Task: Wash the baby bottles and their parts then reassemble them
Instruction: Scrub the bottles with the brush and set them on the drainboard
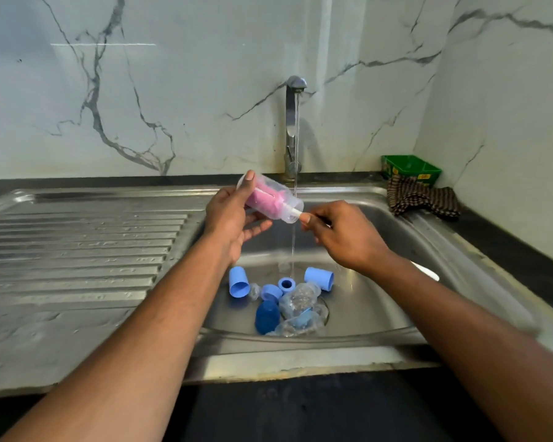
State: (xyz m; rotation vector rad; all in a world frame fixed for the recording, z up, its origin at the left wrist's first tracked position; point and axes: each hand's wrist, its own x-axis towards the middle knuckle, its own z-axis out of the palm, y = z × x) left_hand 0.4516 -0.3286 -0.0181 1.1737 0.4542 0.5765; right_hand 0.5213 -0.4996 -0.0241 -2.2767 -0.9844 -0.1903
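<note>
L hand point(229, 215) grips clear bottle point(273, 199) over sink point(380, 237); R hand point(342, 234) pinches pink brush point(264, 196) handle inside it.

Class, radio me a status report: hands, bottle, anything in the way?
Left hand grips clear bottle. Right hand pinches handle of pink brush inside it. Tap running. Path unobstructed.

glossy steel sink point(396, 237), clear plastic bottle point(268, 199), matt blue plastic caps point(238, 282), woven cloth point(423, 199).
</note>
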